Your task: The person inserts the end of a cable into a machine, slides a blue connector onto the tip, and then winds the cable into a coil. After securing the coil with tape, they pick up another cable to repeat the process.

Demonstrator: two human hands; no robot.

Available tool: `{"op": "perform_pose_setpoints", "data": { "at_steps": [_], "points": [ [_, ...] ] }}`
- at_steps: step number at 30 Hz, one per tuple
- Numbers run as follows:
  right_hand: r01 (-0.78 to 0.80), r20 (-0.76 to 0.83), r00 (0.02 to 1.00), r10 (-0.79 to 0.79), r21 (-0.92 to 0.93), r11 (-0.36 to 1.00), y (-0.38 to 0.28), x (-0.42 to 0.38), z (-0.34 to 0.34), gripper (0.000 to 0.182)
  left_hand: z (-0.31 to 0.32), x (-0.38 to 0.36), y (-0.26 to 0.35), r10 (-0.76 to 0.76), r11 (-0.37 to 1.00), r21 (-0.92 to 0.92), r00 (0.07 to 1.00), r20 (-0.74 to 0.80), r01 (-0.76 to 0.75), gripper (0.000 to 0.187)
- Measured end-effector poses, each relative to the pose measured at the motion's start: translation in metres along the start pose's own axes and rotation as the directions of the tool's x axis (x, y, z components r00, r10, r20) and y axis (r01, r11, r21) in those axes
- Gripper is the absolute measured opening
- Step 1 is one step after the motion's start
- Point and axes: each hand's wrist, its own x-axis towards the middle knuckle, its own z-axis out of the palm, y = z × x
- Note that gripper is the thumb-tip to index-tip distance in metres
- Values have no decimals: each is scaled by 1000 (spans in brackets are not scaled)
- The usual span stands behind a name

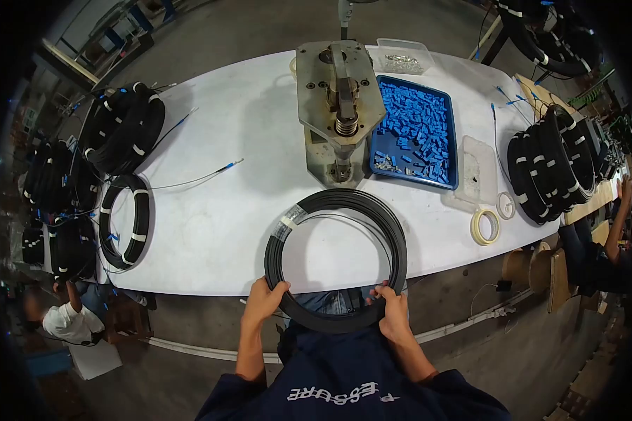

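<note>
A coil of black cable (395, 238) lies partly on the white table and overhangs its front edge toward me. Clear tape with a white band wraps it at the upper left. My left hand (263, 300) grips the coil's lower left, thumb on the inner side. On the lower right, my right hand (393, 307) is closed round the coil, its fingers reaching inside the ring. Just beyond the coil stands a metal press (340, 91). To the right of the press sits a blue tray (453, 151) of small blue connectors (418, 119).
Taped black cable coils (125, 130) are stacked at the left, and more coils (551, 165) at the right. Tape rolls (485, 227) and a clear plastic box (477, 172) lie right of the tray. Two other people (74, 319) are at the far left and far right edges.
</note>
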Motion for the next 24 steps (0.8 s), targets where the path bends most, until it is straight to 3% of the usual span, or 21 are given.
{"op": "perform_pose_setpoints", "data": {
  "at_steps": [1,2,4,5,7,8,9,11,13,14,15,16,17,19,20,21,22,23,24],
  "points": [
    [1,4,1000,-1,-13,1000,1,0,-3,9,-5,-2,7,13,947,320,1000,15,-17,43],
    [-5,0,1000,5,-18,1000,2,2,-9,9,-9,-3,10,5,948,319,1000,15,-9,43],
    [56,116,993,-29,-235,970,-2,11,-23,23,-16,-1,14,-45,741,672,998,43,4,67],
    [59,116,993,-32,-234,970,-14,9,-23,23,-20,-1,11,-42,742,671,998,44,2,67],
    [116,142,990,-17,-731,672,-44,-2,-21,44,-30,-6,-2,-63,767,642,993,96,-13,78],
    [185,209,977,-31,-774,605,-46,7,-29,59,-36,-10,-7,-61,765,643,994,95,-14,78],
    [186,211,977,-30,-773,607,-55,5,-28,59,-43,-17,-13,-84,807,589,996,44,42,80],
    [327,321,931,-173,-945,4,-81,5,-20,60,-59,-29,-28,-98,845,527,995,-8,88,83],
    [358,343,905,-253,-934,13,-93,16,-16,58,-72,-49,-48,-426,856,365,899,98,366,83],
    [399,360,865,-349,-916,45,-102,23,-5,54,-70,-57,-54,-424,858,364,900,99,364,83],
    [443,370,818,-442,-894,72,-110,30,6,51,-67,-65,-59,-533,810,363,837,126,461,82],
    [602,500,677,-539,-798,16,-112,43,16,53,-63,-73,-66,-634,749,367,758,153,552,82],
    [735,601,503,-621,-675,-58,-109,60,26,56,-58,-78,-77,-631,751,366,760,152,550,82],
    [757,664,464,-586,-641,-127,-102,89,47,58,-43,-81,-104,-365,814,490,931,12,312,82],
    [775,722,426,-545,-602,-191,-97,97,51,62,-31,-79,-107,-256,866,437,966,-31,243,71],
    [777,723,422,-547,-599,-192,-95,103,54,62,-17,-74,-108,-252,867,436,967,-35,241,71],
    [777,711,475,-519,-615,-132,-92,108,55,60,-1,-71,-108,-89,975,183,979,-183,123,60],
    [771,698,527,-485,-633,-73,-92,108,57,59,11,-70,-106,30,997,-57,932,-360,-54,50],
    [770,700,531,-479,-634,-73,-92,106,55,59,15,-67,-103,-5,981,-183,933,-359,-65,35]
  ]
}}
